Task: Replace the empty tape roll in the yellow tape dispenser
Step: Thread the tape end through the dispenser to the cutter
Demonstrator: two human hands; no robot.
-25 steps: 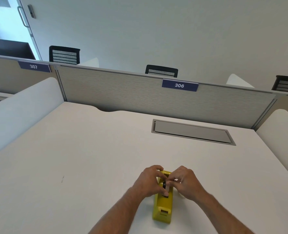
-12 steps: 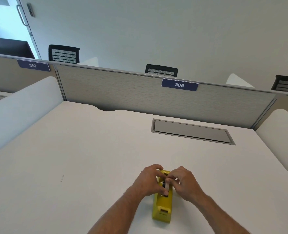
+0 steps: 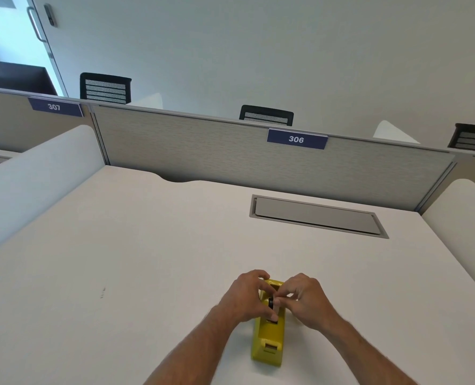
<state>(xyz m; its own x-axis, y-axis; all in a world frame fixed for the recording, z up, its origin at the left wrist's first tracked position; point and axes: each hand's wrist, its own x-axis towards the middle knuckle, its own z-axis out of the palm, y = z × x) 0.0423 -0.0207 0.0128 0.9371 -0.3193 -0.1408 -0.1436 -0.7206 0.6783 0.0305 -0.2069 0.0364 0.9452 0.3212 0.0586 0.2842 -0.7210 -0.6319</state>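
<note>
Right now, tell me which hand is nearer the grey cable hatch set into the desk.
Right. The right hand sits at the yellow tape dispenser, nearly straight below the cable hatch; the left hand is on the dispenser's other side, further left of it.

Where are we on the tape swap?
Done: nothing that shows. In hand: both hands, left hand and right hand, work at the roll in the dispenser slot; old or new roll, can't tell. No spare roll in view. Left: seating and threading the tape.

desk (image 3: pixel 119 245) — hatch (image 3: pixel 317 216) | divider (image 3: pixel 203 151) — label 306 (image 3: pixel 297 139)
</note>
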